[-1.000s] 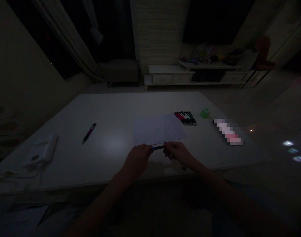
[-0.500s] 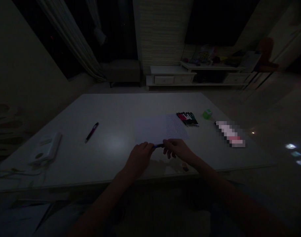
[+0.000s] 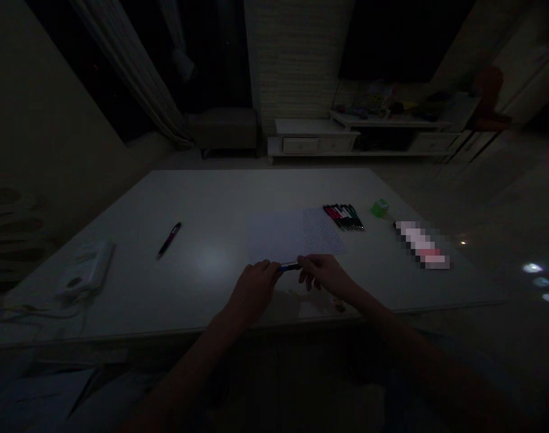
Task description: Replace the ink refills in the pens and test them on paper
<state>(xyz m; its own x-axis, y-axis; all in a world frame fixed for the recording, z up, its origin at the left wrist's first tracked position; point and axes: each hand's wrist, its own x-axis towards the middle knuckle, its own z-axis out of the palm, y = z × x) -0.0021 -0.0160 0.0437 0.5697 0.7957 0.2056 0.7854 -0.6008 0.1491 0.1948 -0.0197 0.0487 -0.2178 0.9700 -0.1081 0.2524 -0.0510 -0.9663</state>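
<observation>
One loose pen [image 3: 168, 240] lies at ten o'clock from the left hand [image 3: 256, 287], which grips a blue-black pen [image 3: 289, 267]; at its twelve, a sheet [image 3: 276, 236] bears illegibly small writing; the right hand [image 3: 322, 274] pinches the pen's right end, a pen row [image 3: 344, 218] at one o'clock.

From here I make out a smooth table [image 3: 202, 195] with a soft sheen and matt paper [image 3: 274, 234] mid-frame; the pen [image 3: 289, 267] just below is too dim to tell plastic from metal. Upper left, cloth curtain [image 3: 134, 72]; top centre, rough wall [image 3: 296, 54]; right, glossy floor [image 3: 513, 222].
</observation>
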